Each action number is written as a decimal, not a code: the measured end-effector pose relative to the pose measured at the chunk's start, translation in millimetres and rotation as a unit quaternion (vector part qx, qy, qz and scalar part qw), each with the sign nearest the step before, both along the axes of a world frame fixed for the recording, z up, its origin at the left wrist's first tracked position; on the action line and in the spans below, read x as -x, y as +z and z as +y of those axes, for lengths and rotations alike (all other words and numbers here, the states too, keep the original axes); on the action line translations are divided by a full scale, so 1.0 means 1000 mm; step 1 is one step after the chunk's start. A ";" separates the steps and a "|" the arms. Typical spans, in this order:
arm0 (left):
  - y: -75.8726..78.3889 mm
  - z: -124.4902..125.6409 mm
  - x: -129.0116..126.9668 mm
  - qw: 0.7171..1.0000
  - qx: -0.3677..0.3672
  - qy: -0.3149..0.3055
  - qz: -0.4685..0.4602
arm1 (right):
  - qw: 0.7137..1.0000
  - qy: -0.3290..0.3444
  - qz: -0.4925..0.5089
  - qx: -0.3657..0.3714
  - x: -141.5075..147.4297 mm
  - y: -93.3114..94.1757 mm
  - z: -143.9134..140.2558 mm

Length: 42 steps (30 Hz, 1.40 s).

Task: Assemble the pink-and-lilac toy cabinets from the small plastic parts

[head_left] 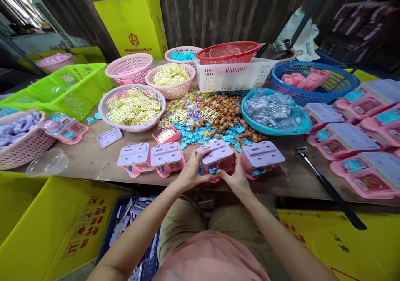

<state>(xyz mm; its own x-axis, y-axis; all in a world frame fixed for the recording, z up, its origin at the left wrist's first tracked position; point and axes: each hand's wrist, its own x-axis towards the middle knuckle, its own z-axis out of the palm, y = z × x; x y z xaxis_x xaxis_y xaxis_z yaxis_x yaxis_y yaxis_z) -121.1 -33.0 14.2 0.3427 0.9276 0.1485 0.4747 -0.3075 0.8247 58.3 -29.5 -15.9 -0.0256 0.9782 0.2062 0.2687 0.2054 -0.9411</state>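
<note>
Both my hands grip one pink and lilac toy unit (215, 156) at the table's near edge. My left hand (190, 173) clasps its left side, and my right hand (237, 176) clasps its right side with the thumb near a small blue part at the front. Two like units (135, 158) (167, 156) sit to its left, and a third toy unit (261, 156) to its right. Behind them lies a heap of small blue, brown and coloured pieces (218, 118).
Pink baskets hold pale yellow frames (134, 106) (170, 76). A teal bowl of clear bagged parts (275, 112) and a blue basket (315, 81) stand right, with finished pink toys (353, 141) beyond. A black-handled tool (328, 187) lies on the table (90, 160). Yellow cartons and a bin of lilac parts (131, 227) sit below.
</note>
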 end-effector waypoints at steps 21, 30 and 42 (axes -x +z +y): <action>0.018 -0.066 0.037 0.758 0.326 0.249 -0.506 | 0.925 0.303 -0.117 -0.195 0.084 0.034 -0.046; 0.012 -0.077 0.044 0.835 0.137 0.313 -0.432 | 0.977 0.172 0.070 0.105 0.117 0.034 -0.069; -0.007 -0.080 0.057 0.931 -0.097 0.305 -0.176 | 0.851 0.296 0.233 0.367 0.125 0.049 -0.063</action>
<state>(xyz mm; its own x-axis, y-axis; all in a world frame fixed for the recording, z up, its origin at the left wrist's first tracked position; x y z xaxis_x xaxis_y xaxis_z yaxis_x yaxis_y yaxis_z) -178.1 -113.1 7.4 -0.3401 0.8779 0.3371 0.3205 -0.2288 0.9192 -66.3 -92.5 32.7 -0.6416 0.6917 -0.3316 -0.1141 -0.5135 -0.8505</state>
